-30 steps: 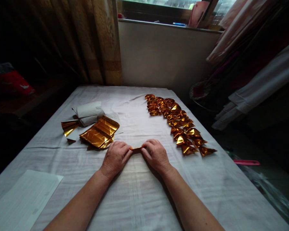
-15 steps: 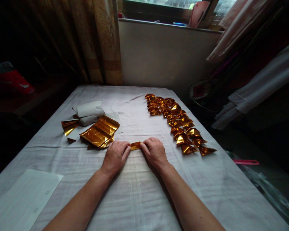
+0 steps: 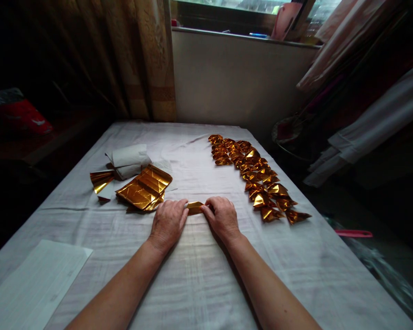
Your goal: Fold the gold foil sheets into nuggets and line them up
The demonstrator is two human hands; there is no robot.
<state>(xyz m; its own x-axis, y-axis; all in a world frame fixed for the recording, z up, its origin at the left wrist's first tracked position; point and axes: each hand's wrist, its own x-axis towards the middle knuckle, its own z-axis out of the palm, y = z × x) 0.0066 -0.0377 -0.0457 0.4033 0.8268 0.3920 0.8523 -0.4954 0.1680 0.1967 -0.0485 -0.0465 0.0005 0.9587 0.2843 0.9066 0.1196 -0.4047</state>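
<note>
Between my hands lies a small folded strip of gold foil paper point(image 3: 194, 208), low on the white cloth. My left hand point(image 3: 168, 222) pinches its left end and my right hand point(image 3: 222, 215) pinches its right end; the fingertips partly hide both ends. Just left of my left hand rests a stack of creased gold foil sheets point(image 3: 144, 187). To the right, folded gold foil pieces point(image 3: 259, 200) with pointed ends stand in slanting rows, apart from my right hand.
A white-cloth-covered table point(image 3: 192, 284) fills the foreground. Behind the foil stack is a crumpled pale paper bundle point(image 3: 129, 158), with a curled gold sheet point(image 3: 101, 181) beside it. A white paper sheet point(image 3: 37, 284) lies front left. Clothes point(image 3: 382, 119) hang at the right.
Both hands keep hold of the strip in nearly the same place. The strip's upper edge looks slightly more raised and catches more light. The whole view has shifted slightly.
</note>
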